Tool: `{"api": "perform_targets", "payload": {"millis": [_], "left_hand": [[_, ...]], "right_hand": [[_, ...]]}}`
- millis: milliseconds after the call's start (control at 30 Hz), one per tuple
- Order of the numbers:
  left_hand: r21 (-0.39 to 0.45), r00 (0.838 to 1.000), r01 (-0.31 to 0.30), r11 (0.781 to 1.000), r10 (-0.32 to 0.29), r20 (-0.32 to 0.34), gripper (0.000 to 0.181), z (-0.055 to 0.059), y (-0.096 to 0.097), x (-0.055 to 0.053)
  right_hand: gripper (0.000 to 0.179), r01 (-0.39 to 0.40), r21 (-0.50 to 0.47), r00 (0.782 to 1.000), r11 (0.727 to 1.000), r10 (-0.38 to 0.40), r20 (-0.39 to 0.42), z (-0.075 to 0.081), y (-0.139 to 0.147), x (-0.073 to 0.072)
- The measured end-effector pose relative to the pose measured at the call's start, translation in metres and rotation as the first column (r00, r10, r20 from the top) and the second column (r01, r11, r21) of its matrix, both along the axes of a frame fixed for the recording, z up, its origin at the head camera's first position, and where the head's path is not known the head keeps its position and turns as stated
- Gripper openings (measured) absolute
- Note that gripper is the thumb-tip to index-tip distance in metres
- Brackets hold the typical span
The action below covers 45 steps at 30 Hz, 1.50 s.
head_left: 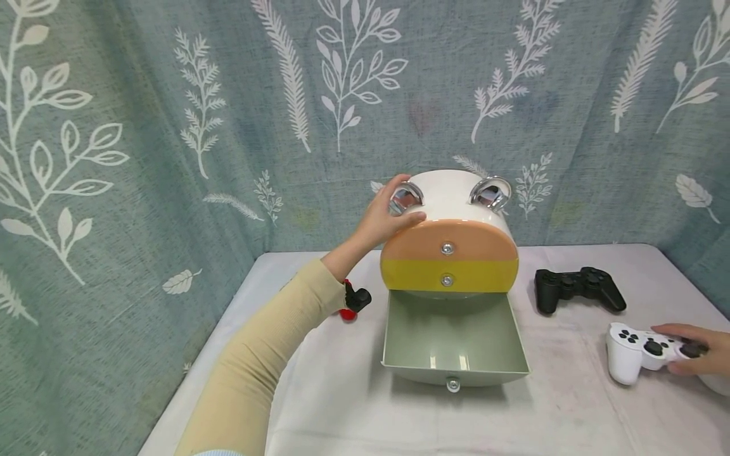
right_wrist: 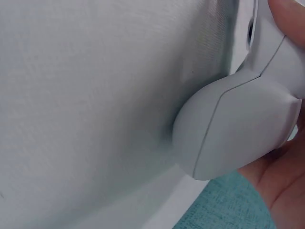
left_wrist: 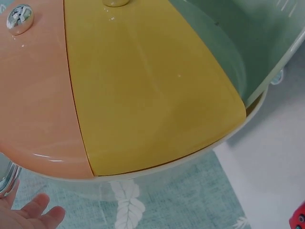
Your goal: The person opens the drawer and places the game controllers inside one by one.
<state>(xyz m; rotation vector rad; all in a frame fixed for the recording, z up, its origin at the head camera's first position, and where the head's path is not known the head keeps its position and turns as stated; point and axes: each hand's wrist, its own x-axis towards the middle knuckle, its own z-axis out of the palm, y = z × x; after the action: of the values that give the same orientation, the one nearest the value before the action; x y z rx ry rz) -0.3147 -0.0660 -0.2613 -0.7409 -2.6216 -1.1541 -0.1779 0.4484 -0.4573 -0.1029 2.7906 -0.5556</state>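
Left fingers spread on the cabinet, right fingers gripping a white controller

My left hand rests at the top left of a rounded white cabinet, its fingers loosely spread beside the left chrome ring and my thumb lying along the front upper edge. The left wrist view shows some of those fingertips standing free of the surface, beside the ring.

My right hand, partly cut off at the head view's edge, grasps the white controller by its right end, thumb on one side and fingers on the other. The controller is at the right of the white-covered table; I can't tell whether it touches the cloth.

The cabinet has three drawers. The orange drawer and the yellow drawer are closed, their insides hidden. The green drawer below is pulled out towards me, its bare floor catching two small reflections.

The black controller lies right of the cabinet, behind the white one. A black and red object sits left of the cabinet, partly covered by my left sleeve.
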Motion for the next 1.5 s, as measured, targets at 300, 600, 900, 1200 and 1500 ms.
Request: {"api": "perform_targets", "payload": {"millis": [300,600,900,1200,1500], "left_hand": [[0.013,1.000,0.011,1.000,-0.011,-0.001,0.077,0.000,-0.001,0.000],[0.021,1.000,0.014,1.000,-0.014,-0.004,0.076,-0.001,-0.001,-0.002],[0.015,1.000,0.006,1.000,-0.006,0.007,0.075,-0.001,-0.001,0.000],[0.015,1.000,0.007,1.000,-0.007,0.007,0.076,-0.001,-0.001,0.000],[0.006,1.000,-0.001,1.000,0.000,0.011,0.075,-0.002,-0.002,-0.001]], "right_hand": [[0.083,0.061,0.029,0.976,0.998,-0.054,-0.210,0.018,-0.032,0.004],[0.076,0.079,-0.036,0.946,0.996,-0.086,-0.313,0.050,-0.069,0.003],[0.078,0.109,-0.076,0.944,0.991,-0.127,-0.304,0.076,-0.089,0.005],[0.078,0.089,-0.057,0.927,0.994,-0.104,-0.359,0.096,-0.110,0.010],[0.070,0.010,-0.075,0.927,0.997,-0.038,-0.372,0.121,-0.144,0.012]]}}
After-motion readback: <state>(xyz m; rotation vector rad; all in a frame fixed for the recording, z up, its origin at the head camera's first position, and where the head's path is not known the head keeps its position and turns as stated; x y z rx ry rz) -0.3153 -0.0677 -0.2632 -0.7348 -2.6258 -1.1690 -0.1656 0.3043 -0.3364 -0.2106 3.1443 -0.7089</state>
